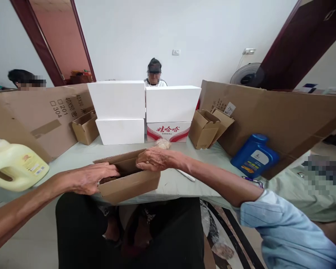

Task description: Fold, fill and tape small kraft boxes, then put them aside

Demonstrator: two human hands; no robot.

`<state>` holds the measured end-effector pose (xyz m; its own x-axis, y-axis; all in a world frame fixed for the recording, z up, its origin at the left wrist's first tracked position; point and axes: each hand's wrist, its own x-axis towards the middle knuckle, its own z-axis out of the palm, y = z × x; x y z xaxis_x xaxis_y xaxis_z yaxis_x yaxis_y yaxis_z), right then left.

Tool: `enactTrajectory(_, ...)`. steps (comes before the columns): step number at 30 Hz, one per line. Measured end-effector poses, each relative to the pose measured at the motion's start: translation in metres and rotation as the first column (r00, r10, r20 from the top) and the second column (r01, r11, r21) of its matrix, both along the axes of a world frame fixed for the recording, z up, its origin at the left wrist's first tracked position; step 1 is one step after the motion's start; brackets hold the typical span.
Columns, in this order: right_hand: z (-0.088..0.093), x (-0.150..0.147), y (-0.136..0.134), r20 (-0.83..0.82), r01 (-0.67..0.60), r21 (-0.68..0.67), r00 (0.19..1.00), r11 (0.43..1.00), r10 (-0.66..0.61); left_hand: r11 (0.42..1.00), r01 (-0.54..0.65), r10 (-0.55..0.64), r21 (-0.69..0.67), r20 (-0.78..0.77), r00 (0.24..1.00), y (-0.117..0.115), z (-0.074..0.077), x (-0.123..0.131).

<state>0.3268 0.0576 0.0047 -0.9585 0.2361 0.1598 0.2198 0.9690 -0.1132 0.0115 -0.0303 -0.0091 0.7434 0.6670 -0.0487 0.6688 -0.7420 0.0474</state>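
Note:
An open-topped brown cardboard box (131,185) lies tilted at the table's front edge, just above my lap. At its left end my left hand (96,177) is closed round the rim, fingertips reaching inside. My right hand (154,158) is closed at the right end of the box, its fingers curled over the opening and hiding part of the rim. The inside is dark, and I cannot make out what it contains. Just behind my right hand sits a pale bundle (162,143). A white stick-like object (186,175) lies under my right forearm.
White boxes (117,101) and a printed white carton (168,132) are stacked at the back. Smaller brown boxes (85,127) flank them. Large cardboard panels (291,119) enclose both sides. A yellow jug (19,164) stands left, a blue bottle (254,156) right. People sit beyond.

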Motion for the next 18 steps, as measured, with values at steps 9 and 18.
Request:
enactTrajectory(9, -0.011, 0.031, 0.0, -0.199, 0.196, 0.24, 0.968, 0.951, -0.15, 0.962, -0.188, 0.161, 0.2, 0.146, 0.976, -0.014, 0.012, -0.018)
enactTrajectory(18, -0.025, 0.038, 0.012, -0.217, 0.508, -0.039, 0.837, 0.861, -0.503, 0.873, -0.469, 0.294, 0.136, 0.621, 0.727, -0.023, -0.077, -0.019)
